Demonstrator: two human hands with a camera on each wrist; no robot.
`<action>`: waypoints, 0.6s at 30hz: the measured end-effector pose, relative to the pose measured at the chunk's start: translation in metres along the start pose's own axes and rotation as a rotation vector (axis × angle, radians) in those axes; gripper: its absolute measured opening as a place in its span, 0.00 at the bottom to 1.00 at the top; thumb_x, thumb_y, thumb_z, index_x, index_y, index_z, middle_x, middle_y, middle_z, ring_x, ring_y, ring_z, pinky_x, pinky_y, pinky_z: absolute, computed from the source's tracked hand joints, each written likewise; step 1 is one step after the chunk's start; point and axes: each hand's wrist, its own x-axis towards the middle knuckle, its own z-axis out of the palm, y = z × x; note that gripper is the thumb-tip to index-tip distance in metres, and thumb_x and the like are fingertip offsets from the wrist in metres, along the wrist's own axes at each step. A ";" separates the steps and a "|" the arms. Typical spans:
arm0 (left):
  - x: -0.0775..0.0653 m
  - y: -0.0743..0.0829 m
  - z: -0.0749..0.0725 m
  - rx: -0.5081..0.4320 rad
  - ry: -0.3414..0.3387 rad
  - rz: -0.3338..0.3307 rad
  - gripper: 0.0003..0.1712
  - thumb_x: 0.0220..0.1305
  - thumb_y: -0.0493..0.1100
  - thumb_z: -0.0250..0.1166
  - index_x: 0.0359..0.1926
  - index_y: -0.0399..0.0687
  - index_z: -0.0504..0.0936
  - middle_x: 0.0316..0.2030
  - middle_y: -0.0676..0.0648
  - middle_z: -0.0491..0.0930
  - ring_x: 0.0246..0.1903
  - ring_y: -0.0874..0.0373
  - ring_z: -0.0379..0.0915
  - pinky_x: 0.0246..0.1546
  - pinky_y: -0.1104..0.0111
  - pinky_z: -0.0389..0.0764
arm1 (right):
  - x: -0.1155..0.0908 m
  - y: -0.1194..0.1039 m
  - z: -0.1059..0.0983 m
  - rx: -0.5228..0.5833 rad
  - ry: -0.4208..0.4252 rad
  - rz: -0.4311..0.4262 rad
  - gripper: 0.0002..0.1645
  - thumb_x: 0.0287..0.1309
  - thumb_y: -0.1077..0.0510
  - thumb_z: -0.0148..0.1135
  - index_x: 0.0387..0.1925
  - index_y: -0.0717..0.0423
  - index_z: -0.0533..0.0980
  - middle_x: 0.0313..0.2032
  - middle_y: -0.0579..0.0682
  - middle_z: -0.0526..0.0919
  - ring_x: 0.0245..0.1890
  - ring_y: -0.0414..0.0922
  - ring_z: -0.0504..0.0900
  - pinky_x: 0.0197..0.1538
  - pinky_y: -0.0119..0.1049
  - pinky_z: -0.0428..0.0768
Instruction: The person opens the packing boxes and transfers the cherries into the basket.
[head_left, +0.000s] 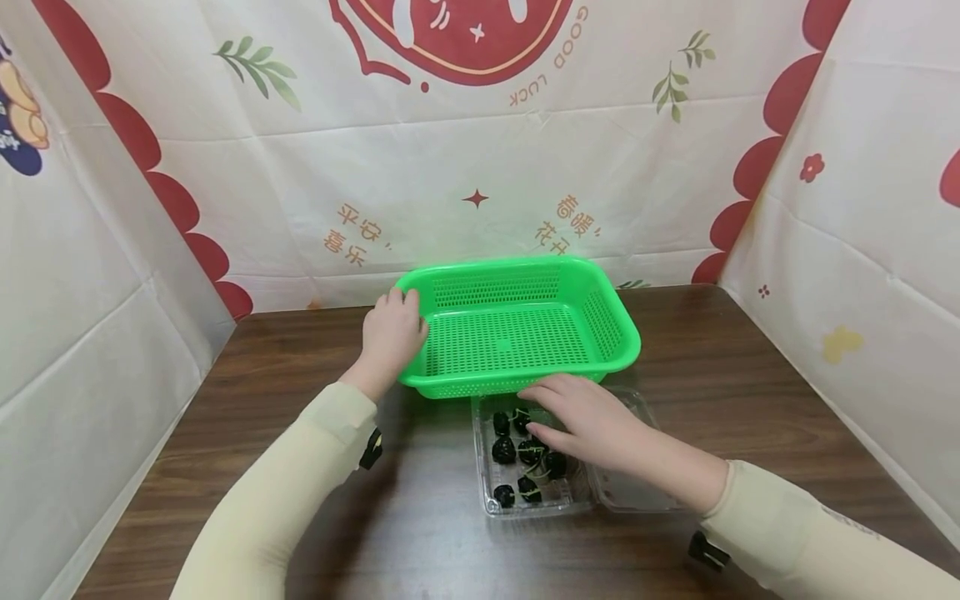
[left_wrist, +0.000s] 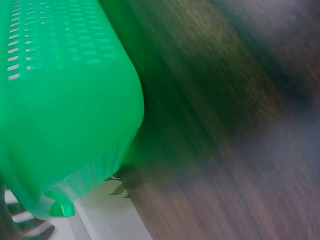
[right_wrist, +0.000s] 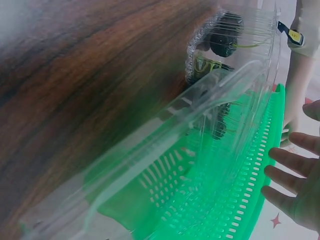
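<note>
Basket (head_left: 510, 333): the green one stands on the table (head_left: 405, 517), just behind the box; we cannot tell whether the two touch.
Box (head_left: 525, 514): clear plastic, near the front of the table, its lid (head_left: 637, 497) folded back to the right beneath the forearm.
Balls (head_left: 503, 451): small, dark, with yellow-green strands; they lie in the box, some partly hidden by fingers.
Left hand (head_left: 393, 329): at the basket's left end, fingers at the rim, moderately bent; we cannot tell whether they truly grip it.
Right hand (head_left: 588, 421): above the box near the basket's front rim, fingers spread and nearly straight, holding nothing.
Basket step: we judge it to be settling the basket in place; level pressure from both ends should keep it from skewing.
Box clearance: we would keep the basket's front off the box's back edge, since thin plastic probably slides or dents easily.
Lid clearance: the right forearm is best kept high, as snagging the lid could drag the box round.
Ball handling: we advise a light pinch on the sides, away from the strands.
</note>
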 end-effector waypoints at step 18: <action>0.024 -0.010 0.017 -0.079 -0.319 -0.307 0.29 0.77 0.38 0.40 0.75 0.38 0.51 0.51 0.30 0.75 0.41 0.41 0.79 0.34 0.52 0.81 | 0.012 0.001 0.001 0.000 -0.016 -0.041 0.23 0.63 0.48 0.62 0.54 0.57 0.77 0.50 0.51 0.81 0.52 0.50 0.78 0.56 0.48 0.74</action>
